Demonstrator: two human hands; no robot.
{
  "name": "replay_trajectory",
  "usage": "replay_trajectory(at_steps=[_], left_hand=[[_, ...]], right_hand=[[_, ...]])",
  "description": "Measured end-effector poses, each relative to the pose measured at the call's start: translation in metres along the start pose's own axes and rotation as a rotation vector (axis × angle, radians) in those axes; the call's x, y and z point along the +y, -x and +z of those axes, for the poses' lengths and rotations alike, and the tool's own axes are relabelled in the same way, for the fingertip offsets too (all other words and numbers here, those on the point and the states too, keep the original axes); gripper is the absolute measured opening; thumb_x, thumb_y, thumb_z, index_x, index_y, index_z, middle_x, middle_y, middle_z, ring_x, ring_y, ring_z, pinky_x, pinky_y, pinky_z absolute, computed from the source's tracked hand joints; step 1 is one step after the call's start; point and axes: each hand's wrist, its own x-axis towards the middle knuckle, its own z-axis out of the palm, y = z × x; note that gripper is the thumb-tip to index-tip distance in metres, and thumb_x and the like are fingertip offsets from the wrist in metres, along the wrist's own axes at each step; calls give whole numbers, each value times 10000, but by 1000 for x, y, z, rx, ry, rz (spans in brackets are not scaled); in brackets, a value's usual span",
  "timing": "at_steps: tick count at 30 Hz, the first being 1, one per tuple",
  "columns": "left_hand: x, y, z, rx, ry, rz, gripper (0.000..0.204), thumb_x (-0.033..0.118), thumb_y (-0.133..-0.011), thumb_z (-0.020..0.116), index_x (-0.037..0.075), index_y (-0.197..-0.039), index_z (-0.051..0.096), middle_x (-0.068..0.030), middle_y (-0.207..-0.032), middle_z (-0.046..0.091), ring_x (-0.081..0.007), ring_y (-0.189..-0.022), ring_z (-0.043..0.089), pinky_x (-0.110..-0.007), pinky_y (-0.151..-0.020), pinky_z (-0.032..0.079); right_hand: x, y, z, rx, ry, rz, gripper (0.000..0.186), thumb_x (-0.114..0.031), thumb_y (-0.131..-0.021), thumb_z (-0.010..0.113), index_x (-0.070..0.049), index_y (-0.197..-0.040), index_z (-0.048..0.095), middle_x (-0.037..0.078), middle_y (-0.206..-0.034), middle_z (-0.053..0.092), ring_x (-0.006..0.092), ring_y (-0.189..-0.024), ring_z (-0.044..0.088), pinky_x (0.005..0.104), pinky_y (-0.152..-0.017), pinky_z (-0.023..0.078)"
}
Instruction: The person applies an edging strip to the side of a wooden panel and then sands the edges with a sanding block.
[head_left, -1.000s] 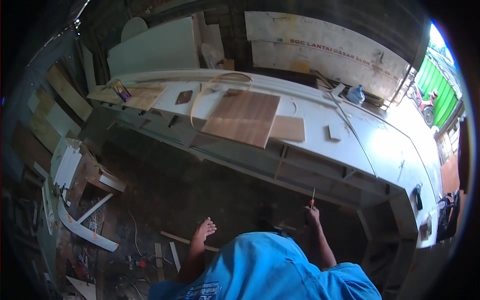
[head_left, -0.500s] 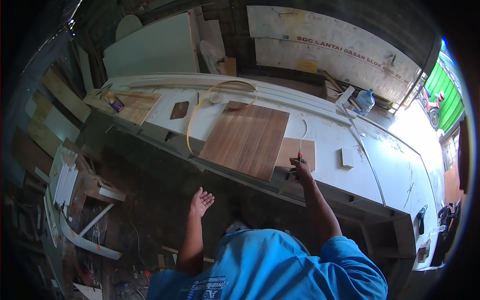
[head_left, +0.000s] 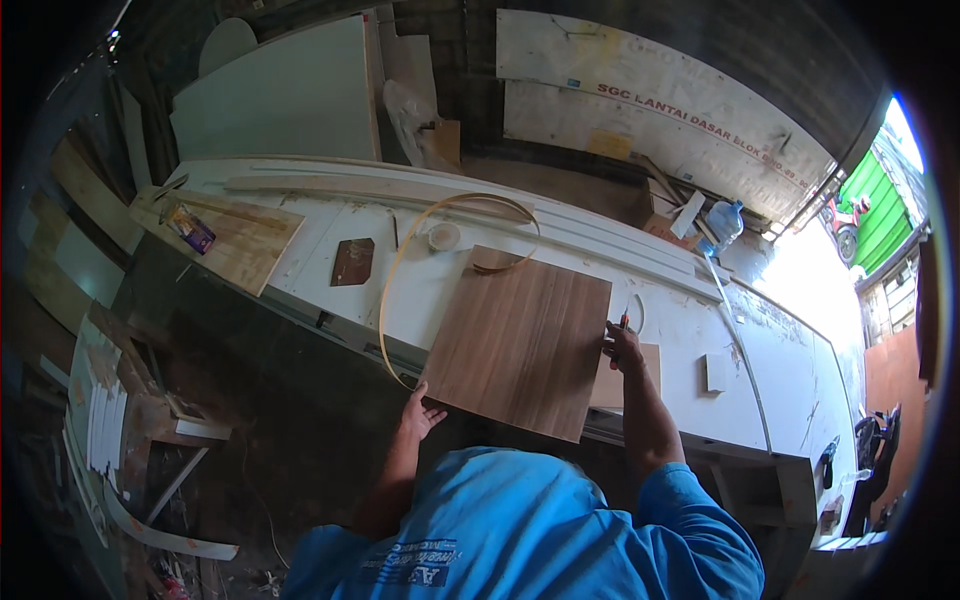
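Observation:
A square walnut-brown board (head_left: pixel 515 350) lies on the long white worktable (head_left: pixel 690 420), its near edge overhanging. My left hand (head_left: pixel 420 410) is at the board's near-left corner, fingers apart; whether it grips the corner I cannot tell. My right hand (head_left: pixel 623 348) is shut on a slim red-and-black tool (head_left: pixel 624 322) at the board's right edge. A yellowish strip of edging (head_left: pixel 385 300) loops over the table, partly over the board. A lighter brown board (head_left: pixel 640 385) lies under the right arm, and a small round tub (head_left: pixel 444 237) sits behind the loop.
A pale plywood piece (head_left: pixel 255 255) with a colourful package (head_left: pixel 190 228) lies at left. A blue water jug (head_left: pixel 725 225) stands behind the table at right. A small white block (head_left: pixel 715 372) sits right of the boards. Offcuts (head_left: pixel 105 425) fill the lower left; a motorbike (head_left: pixel 845 235) is outside.
I have come closer to the table. Both hands have moved up to the brown board, the right one carrying the tool to its right edge, the left reaching its near-left corner.

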Motion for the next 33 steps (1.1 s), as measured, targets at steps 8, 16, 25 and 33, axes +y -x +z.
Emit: replay_trajectory(at_steps=[8, 16, 25, 33], left_hand=[[10, -22, -23, -162, -73, -50, 327, 192, -906, 741, 78, -1175, 594, -85, -1045, 636, -255, -958, 653, -439, -827, 585], [6, -23, -15, -225, -74, -130, 225, 58, -871, 742, 23, -1071, 644, -91, -999, 678, -241, -923, 678, -385, -843, 589], [13, 6, 38, -354, -137, 118, 347, 112, -895, 737, 20, -1211, 625, -99, -1096, 699, -246, -1007, 687, -395, -892, 559], [6, -30, 102, -465, -67, 84, 355, 48, -890, 712, 22, -1228, 607, -102, -1101, 699, -236, -989, 705, -372, -884, 604]], right_hand=[[-15, -8, 28, 69, 74, 112, 209, -194, -859, 766, -105, -837, 578, -14, -635, 472, 108, -488, 446, 286, -444, 346], [-47, -4, 5, 22, 154, -35, 149, -114, -778, 747, -95, -754, 601, -34, -633, 497, 92, -505, 456, 272, -466, 347], [-139, 46, 13, 26, 141, -354, 179, -127, -805, 771, -85, -946, 670, -68, -677, 516, 53, -562, 460, 234, -514, 339], [-233, 93, 7, -24, 365, -631, 300, -114, -808, 734, -36, -1096, 700, -68, -659, 514, 36, -575, 424, 229, -541, 302]])
